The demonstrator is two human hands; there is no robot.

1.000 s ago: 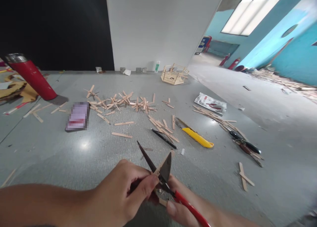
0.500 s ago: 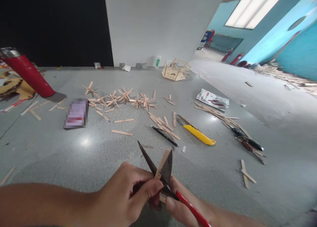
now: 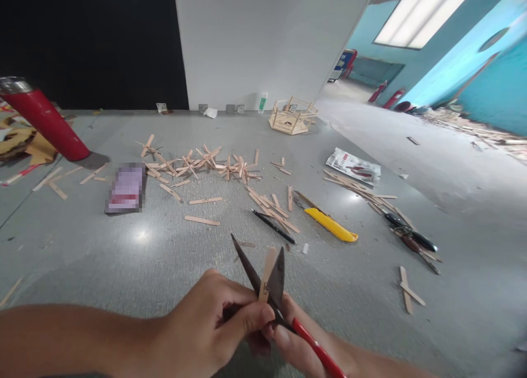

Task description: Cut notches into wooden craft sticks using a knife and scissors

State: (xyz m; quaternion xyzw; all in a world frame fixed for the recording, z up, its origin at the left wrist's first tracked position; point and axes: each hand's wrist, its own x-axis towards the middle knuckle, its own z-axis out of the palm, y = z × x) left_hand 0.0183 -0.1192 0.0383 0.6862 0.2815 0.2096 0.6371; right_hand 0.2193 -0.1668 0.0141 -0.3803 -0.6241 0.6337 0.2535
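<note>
My left hand pinches a short wooden craft stick between thumb and fingers, standing it nearly upright. My right hand grips the red handles of a pair of snips. The snips' dark blades are spread in a V, and the stick sits between them. Both hands hover low over the grey floor at the bottom centre.
Loose craft sticks and glued crosses litter the floor ahead. A yellow utility knife, a black pen, pliers, a blurred phone, a red flask and a stick-built basket lie around.
The stick has turned more upright between the blades and the hands have shifted slightly lower. The camera has tilted a little.
</note>
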